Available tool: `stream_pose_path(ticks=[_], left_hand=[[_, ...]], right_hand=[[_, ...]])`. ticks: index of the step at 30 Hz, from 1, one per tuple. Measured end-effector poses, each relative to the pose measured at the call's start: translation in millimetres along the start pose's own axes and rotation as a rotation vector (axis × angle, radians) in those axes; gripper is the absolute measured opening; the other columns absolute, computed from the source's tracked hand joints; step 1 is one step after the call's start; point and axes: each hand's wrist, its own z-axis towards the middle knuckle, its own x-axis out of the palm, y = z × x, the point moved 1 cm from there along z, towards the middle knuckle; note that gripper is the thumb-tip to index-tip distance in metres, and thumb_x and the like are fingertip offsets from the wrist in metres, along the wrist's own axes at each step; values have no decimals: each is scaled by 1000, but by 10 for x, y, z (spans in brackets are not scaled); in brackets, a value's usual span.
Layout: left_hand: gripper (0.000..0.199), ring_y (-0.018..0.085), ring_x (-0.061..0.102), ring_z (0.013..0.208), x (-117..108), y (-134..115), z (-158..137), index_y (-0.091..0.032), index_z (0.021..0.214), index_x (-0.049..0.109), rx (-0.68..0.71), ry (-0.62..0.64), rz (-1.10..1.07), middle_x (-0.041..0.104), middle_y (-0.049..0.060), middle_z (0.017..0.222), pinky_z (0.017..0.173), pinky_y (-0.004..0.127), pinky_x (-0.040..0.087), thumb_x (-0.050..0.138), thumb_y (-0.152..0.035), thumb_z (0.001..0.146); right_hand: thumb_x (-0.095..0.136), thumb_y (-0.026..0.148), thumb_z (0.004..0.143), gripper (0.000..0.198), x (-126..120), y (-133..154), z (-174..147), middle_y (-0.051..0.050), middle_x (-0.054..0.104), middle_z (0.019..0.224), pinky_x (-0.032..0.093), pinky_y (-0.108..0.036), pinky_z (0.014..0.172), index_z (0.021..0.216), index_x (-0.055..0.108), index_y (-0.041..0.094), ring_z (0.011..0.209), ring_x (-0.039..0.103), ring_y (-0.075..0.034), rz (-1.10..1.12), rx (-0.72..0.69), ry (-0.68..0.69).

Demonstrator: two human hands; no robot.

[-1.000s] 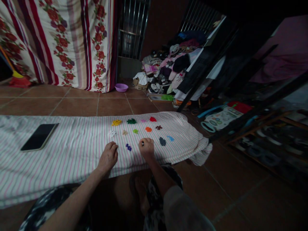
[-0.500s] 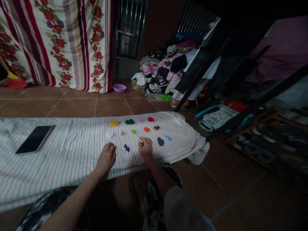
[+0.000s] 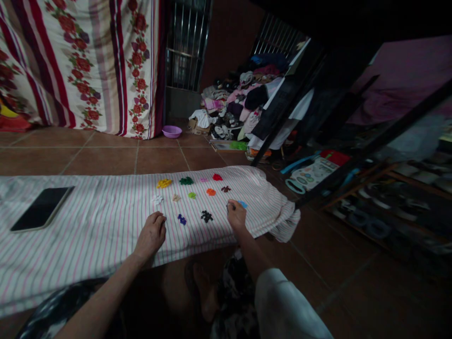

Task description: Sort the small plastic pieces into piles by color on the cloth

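Observation:
My left hand rests at the near edge of the striped cloth with its fingers curled together; whatever may be in them is hidden. Beside it lies a small cluster of dark purple pieces. Fingers pinched, my right hand is over the spot of the dark grey pieces, covering nearly all of them; what it holds is too small to make out. Light blue pieces show just past its fingers. To its left sits a pile of black pieces. Farther back are orange pieces and brown pieces.
More small piles lie on the cloth: yellow, dark green, pink, red, white, beige and lime green. A phone lies at the left. Beyond are a purple basin and heaped clothes.
My right hand has moved right, from over the black pieces to the dark grey ones, uncovering the black pile. My left hand stays by the purple pieces. The view has shifted slightly.

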Motion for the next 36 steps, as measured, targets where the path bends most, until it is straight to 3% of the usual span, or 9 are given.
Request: stream_pose_path(ticks=[5,10,19,25,36], left_hand=[[20,23,59,105,-10,-2,4,-18,95,60,3,8,15,61,12,106,90,42,55,42,-17,85],[20,23,59,105,-9,1,0,-17,95,59,12,7,21,61,12,106,91,41,55,42,-18,86],[19,23,59,105,2,1,-9,-19,95,59,3,-5,10,61,11,106,91,42,54,42,-18,86],[19,23,58,107,35,24,-22,-19,96,58,0,-3,33,60,12,108,92,43,54,42,-18,86],[20,23,59,106,16,20,-9,-20,95,61,-26,9,-8,61,11,108,91,43,54,42,-19,86]], right_hand=[[52,28,75,24,118,-9,-19,-12,72,92,44,-37,90,85,69,16,90,63,-24,-52,-57,17],[51,25,76,19,128,9,0,-10,69,78,42,-36,83,76,67,16,81,60,-22,-125,-116,24],[51,15,75,14,138,159,-89,-5,63,72,43,-31,78,66,61,19,78,56,-19,-17,-307,110],[51,13,76,14,152,303,-147,-3,62,76,41,-29,79,70,62,19,79,54,-18,-6,-383,213],[47,11,82,21,158,354,-140,-5,63,84,36,-30,81,81,66,19,83,50,-20,-142,-395,192]])
